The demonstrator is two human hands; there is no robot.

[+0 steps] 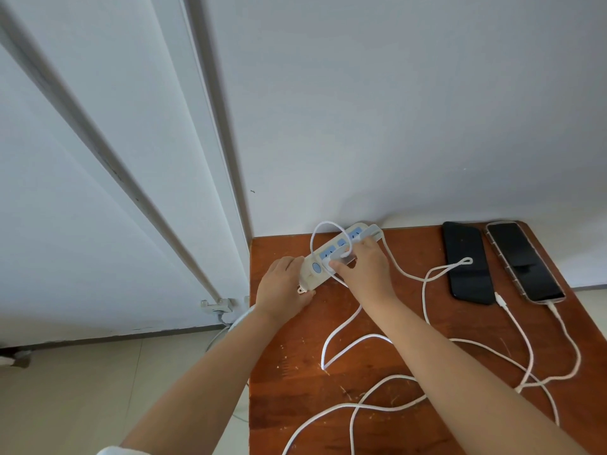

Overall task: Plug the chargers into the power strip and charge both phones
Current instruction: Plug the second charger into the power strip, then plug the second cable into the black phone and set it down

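A white power strip (pixel 323 257) with blue sockets lies at an angle at the far left of the wooden table (pixel 295 372). My left hand (pixel 284 285) grips its near end. My right hand (pixel 366 269) pinches a white charger plug (pixel 340 257) on one of the strip's sockets. Another white charger (pixel 371 234) sits in the far end of the strip. Two dark phones lie at the far right: the left phone (pixel 468 262) has a cable loop across it and a loose connector (pixel 501 299) beside it, and the right phone (pixel 524 261) has a cable plugged in.
White charging cables (pixel 377 405) snake in loops over the table's middle and near side. A white wall runs behind the table. A white door with a floor stop (pixel 218 305) stands to the left, over tiled floor.
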